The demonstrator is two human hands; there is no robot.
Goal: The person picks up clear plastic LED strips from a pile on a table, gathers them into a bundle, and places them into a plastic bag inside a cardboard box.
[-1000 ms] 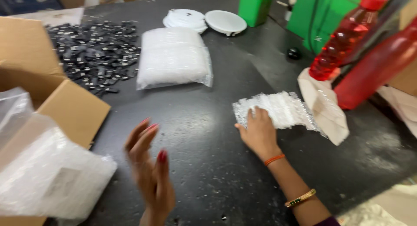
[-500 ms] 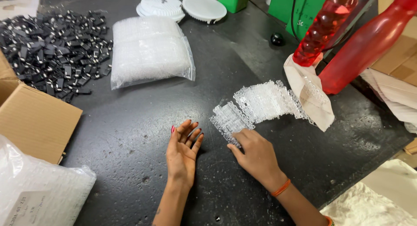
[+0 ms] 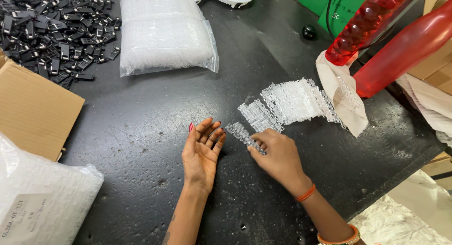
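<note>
Hands low over the dark table (image 3: 141, 122). The right hand (image 3: 278, 155) pinches a short strip of clear plastic clips (image 3: 241, 133) between thumb and fingers, the strip lying flat on the table just left of the knuckles. The left hand (image 3: 202, 153) rests beside it, palm turned up, fingers loosely spread and holding nothing, fingertips almost touching the strip. Just beyond lies a larger sheet of clear clips (image 3: 294, 101), its right edge against a cloth (image 3: 346, 96) under two red bottles (image 3: 376, 30). Further up sits a clear bag of clips (image 3: 165, 33), with a heap of black parts (image 3: 52, 28) to its left and cardboard (image 3: 33, 108) below that.
</note>
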